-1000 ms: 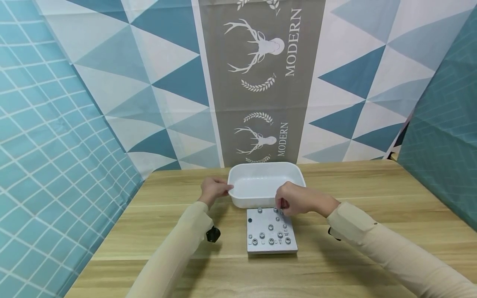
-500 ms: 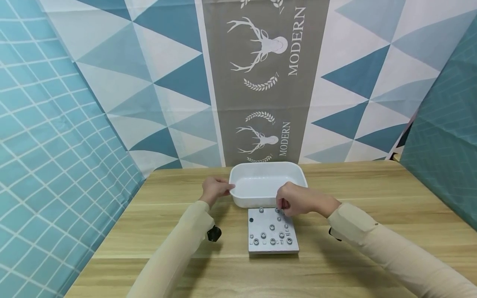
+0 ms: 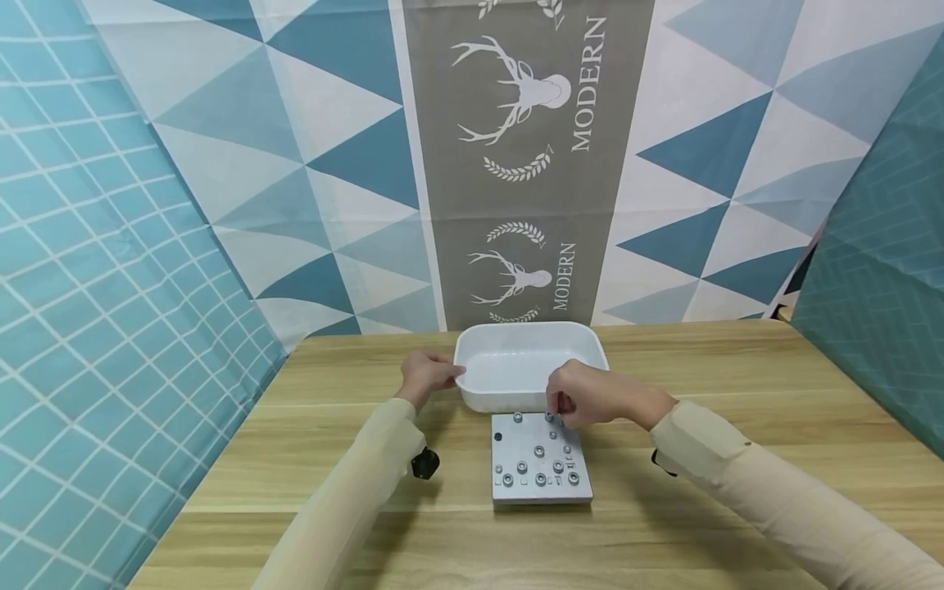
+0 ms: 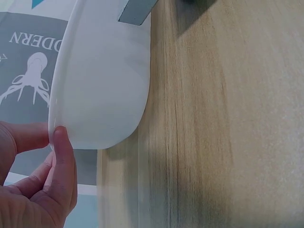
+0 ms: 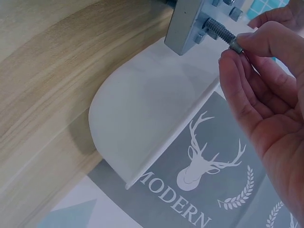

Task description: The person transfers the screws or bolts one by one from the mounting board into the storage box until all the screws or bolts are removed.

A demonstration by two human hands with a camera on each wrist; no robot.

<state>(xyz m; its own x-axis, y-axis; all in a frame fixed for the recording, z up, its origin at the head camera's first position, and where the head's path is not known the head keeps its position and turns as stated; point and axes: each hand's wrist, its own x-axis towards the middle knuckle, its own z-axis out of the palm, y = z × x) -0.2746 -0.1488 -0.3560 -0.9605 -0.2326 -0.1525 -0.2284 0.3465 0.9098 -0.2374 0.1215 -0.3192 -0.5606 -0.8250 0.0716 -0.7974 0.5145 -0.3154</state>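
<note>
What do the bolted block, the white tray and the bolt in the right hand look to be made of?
Block: likely metal, perhaps aluminium; satin silver-grey, crisp-edged.
Bolt: probably steel; sharply cut threads, dull grey metallic finish.
Tray: probably plastic, though ceramic or enamel is possible; smooth, seamless, white, with faint highlights inside.

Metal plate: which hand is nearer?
Right. Right hand is at metal plate's far right corner, pinching a bolt; left hand is apart, beyond its far left corner, gripping white tray.
</note>
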